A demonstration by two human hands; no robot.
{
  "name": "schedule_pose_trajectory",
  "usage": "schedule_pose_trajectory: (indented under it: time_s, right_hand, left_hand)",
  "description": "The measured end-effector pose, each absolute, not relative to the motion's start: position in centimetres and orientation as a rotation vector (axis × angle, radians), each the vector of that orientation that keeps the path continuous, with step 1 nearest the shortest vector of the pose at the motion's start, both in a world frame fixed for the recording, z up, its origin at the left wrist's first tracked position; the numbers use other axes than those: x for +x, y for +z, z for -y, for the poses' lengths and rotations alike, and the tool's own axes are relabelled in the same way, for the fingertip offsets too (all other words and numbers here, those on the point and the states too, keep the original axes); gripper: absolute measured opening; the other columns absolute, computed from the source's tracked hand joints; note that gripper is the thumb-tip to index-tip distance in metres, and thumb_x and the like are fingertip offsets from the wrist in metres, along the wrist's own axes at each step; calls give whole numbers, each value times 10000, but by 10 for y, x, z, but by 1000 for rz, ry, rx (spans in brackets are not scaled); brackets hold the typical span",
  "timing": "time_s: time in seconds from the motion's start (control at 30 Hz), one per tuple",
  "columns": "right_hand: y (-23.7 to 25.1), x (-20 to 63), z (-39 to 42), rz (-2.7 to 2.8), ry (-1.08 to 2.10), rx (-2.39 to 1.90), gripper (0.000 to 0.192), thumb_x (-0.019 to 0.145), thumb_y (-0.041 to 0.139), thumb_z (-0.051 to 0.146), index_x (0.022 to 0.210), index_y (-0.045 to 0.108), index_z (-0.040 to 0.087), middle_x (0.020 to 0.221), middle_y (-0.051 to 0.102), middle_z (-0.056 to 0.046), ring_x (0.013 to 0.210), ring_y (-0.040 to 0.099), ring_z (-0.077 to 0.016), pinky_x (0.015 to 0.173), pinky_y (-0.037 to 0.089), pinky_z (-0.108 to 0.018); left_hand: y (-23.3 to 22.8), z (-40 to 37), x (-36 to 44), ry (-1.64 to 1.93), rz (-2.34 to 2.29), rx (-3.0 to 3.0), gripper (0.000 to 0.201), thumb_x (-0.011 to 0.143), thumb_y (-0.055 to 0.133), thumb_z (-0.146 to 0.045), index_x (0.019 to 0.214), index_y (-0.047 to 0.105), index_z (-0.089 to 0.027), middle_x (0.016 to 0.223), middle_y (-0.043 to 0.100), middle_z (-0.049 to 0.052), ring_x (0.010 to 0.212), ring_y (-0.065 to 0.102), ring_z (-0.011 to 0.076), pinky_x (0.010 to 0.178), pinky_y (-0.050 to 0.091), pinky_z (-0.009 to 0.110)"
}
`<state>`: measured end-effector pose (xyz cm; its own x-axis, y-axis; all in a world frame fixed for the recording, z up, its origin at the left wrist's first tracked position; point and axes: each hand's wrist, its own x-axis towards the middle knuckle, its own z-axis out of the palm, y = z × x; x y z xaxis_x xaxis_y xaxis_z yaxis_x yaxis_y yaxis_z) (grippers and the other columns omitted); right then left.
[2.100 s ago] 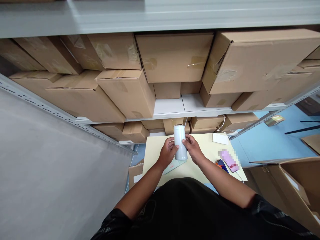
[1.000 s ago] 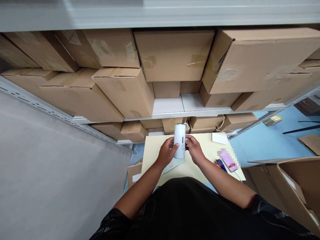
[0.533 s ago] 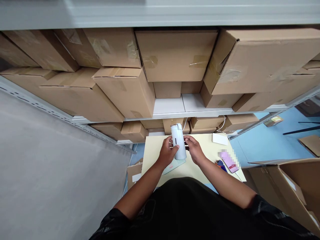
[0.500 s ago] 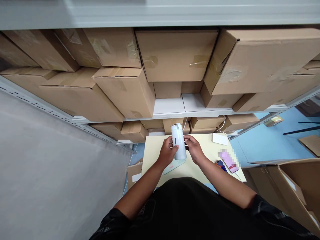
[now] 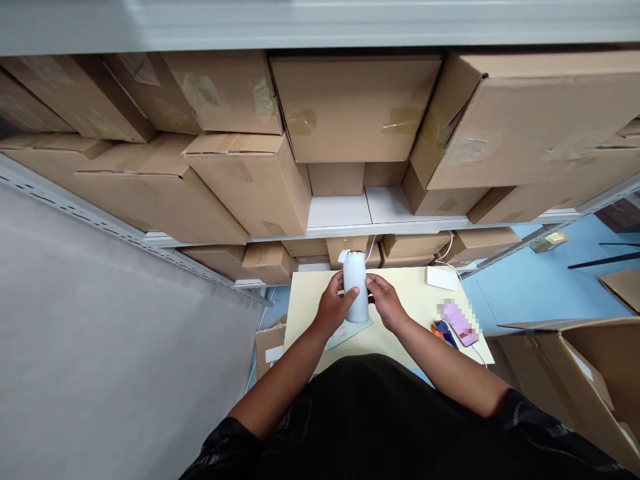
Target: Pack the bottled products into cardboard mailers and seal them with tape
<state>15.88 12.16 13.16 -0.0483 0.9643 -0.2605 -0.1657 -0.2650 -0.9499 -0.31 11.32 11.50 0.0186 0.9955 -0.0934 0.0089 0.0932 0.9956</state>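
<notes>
Looking down from our head, we see first the big metal shelving (image 5: 340,230) that fills the far half of the view — it is packed with brown cardboard boxes (image 5: 350,110) on two levels, many closed with clear tape. On the left side there is a plain grey wall (image 5: 100,347). On the right side the floor is blue (image 5: 525,280), and an open cardboard carton (image 5: 585,373) stands near us at the right edge.

Between the shelving and our body stands a small pale yellow table (image 5: 400,333). At its far right corner lies a white flat box (image 5: 441,277) with a thin white cable (image 5: 447,250) that goes up toward the shelf. Nearer on the right side lies a pink phone (image 5: 457,321), blurred, and just beside it something blue and orange that we cannot identify.

Over the middle of the table we hold a white bottle (image 5: 355,287) upright, between both hands. Our left hand (image 5: 334,308) is wrapped around its left side, with the thumb across the front. Our right hand (image 5: 383,301) grips its right side with the fingers. The cap at the top seems flipped open to the left, but it is too small to be sure. Under the bottle a flat greenish card (image 5: 350,330) lies on the table — whether the bottle touches it, we cannot tell.
</notes>
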Motion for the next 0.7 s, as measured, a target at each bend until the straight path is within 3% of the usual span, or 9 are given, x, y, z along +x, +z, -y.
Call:
schedule_pose_trajectory:
  time_s: [0.13,0.27,0.47,0.6,0.7]
  right_hand:
    - [131,161,-124,955,1450,-1252,362,843,679,552,1025,735,244,894,704,-26,756,573,-191,688,469,-337]
    - [130,162,-127,960,1388,-1264,368,813,725,550,1019,718,245,948,713,-26,829,598,-204,760,482,-346]
    - [131,161,-127,941,1482,-1236,449,759,783,549,1079,721,240,966,724,-38,886,620,-220,772,495,-354]
    - [130,162,-127,927,1472,-1240,409,802,726,539,1095,745,255,1023,737,-44,873,616,-222,733,492,-356]
    - [129,164,-128,916,1453,-1257,377,815,689,510,1093,747,262,1044,730,-44,838,600,-210,672,475,-340]
  left_hand:
    - [119,-116,-5,1117,-1332,1236,518,875,727,-451,1339,624,-246,1193,641,83,1075,632,234,911,531,360]
    - [117,-118,-4,1110,-1248,1124,534,871,724,-420,1338,557,-221,1036,664,52,952,652,203,872,526,355]
    - [117,-118,-2,1133,-1267,1109,432,829,765,-442,1134,553,-221,1112,681,81,1068,644,231,901,524,368]
    - [119,-118,-3,1137,-1352,1195,386,857,736,-449,1158,622,-235,1219,653,88,1107,636,241,927,521,379]
    - [119,-120,-4,1136,-1347,1167,343,893,679,-457,1149,658,-230,1134,675,70,1027,655,228,915,520,369]
